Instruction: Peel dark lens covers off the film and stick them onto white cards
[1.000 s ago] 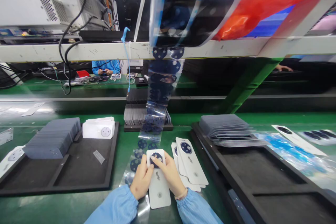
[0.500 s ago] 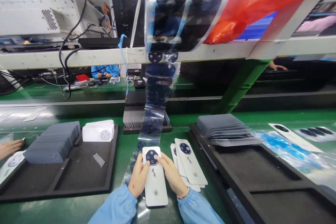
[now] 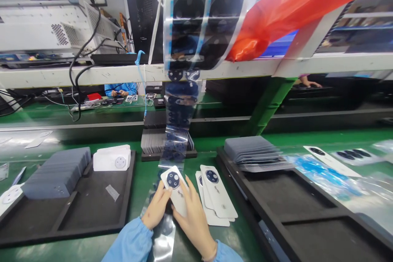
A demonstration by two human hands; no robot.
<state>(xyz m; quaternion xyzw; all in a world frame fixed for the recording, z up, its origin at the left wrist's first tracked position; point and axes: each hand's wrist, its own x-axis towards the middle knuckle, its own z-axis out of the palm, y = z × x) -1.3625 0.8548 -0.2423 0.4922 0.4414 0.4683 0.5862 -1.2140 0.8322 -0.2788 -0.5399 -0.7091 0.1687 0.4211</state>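
Observation:
A white phone back cover [image 3: 176, 196] with a dark round camera patch is held tilted over the bench. My left hand [image 3: 156, 209] grips its left edge, the thumb near the camera patch. Around its right side my right hand [image 3: 195, 217] is closed, fingers over the face and thumb by the lower edge, hiding part of the cover. Beneath the hands a clear film strip [image 3: 175, 147] with dark round stickers hangs from a roll [image 3: 192, 20]. Just right of my right hand lies a small pile of similar white covers [image 3: 218, 196].
On the left, a black tray [image 3: 92, 213] holds a row of grey sheets [image 3: 57, 176] and white covers [image 3: 111, 159]. Another black tray [image 3: 302, 188] with stacked grey sheets [image 3: 254, 151] stands right. A white rail [image 3: 116, 74] crosses above. Beyond it, a person in blue sleeves [image 3: 121, 89] handles something.
The cover has tilted, its top leaning left. My right hand has shifted from its upper right edge across its lower face. The whole view has moved slightly; the hand at far left is gone.

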